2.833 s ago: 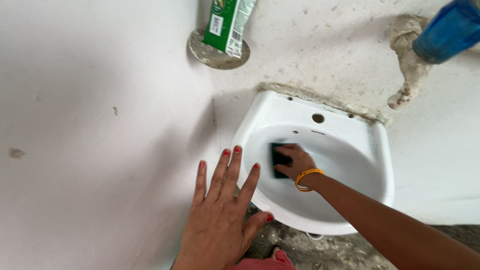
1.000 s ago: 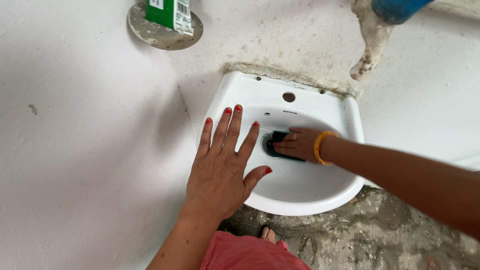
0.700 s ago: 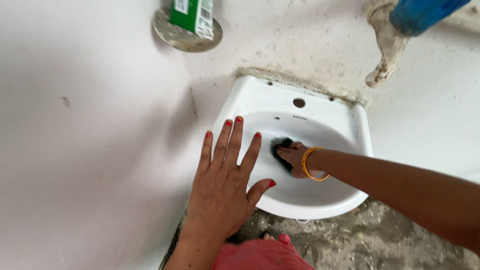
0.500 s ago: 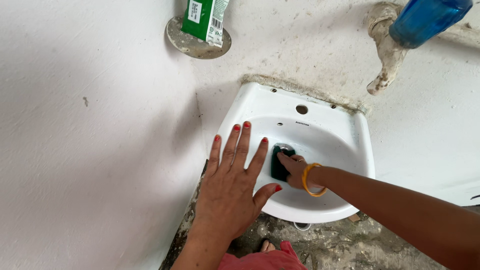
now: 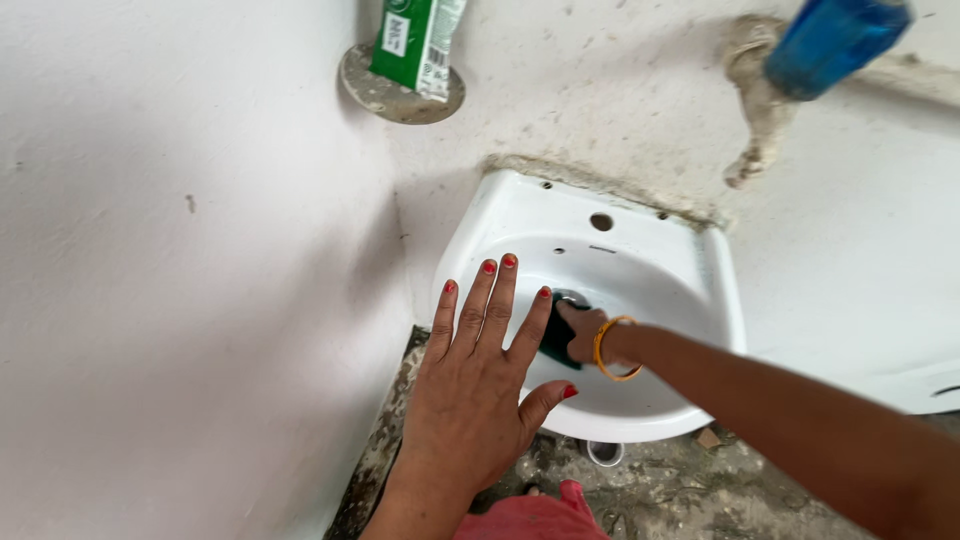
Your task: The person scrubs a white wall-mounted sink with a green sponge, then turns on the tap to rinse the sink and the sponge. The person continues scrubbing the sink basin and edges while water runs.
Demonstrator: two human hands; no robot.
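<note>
Left hand spread flat over near-left rim of white basin, right hand pressing dark scrub pad inside bowl, green tube on far shelf.

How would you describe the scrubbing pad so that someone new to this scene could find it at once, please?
Start at the white wash basin fixed in the wall corner. Inside its bowl, the right hand, wearing an orange bangle, presses on the pad. It is the only dark green thing in the white bowl.
</note>
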